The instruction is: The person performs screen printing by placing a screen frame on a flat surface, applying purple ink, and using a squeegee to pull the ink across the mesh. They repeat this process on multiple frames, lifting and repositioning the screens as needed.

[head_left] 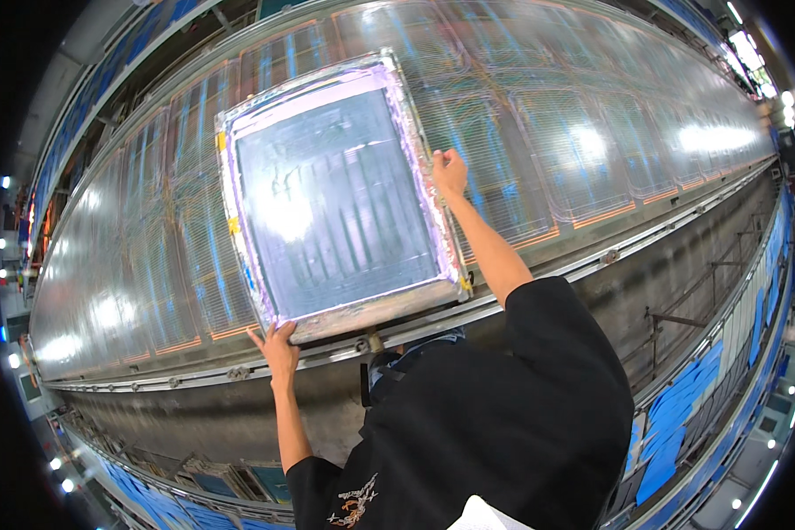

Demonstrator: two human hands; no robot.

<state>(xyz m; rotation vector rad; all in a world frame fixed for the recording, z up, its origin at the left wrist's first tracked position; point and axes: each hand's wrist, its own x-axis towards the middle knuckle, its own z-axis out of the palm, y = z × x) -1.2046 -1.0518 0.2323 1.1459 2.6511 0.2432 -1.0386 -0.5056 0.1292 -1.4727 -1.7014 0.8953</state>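
A rectangular screen printing frame [344,325] lies at a slight tilt over the long table in front of me. Its dark mesh is bordered by purple and white smears, and glare whitens part of it. My right hand [450,173] is closed round the right side bar, above its middle. At the near left corner, my left hand [280,353] grips the frame, one finger sticking out to the left. Where the fingers go under the bars is hidden.
The long, shiny printing table [583,146] carries fine lines, blue streaks and orange-edged rectangles. A metal rail [539,291] with small fittings runs along its near edge. Blue sheets [680,424] hang on racks at the right behind me, and frames [230,481] lean low at the left.
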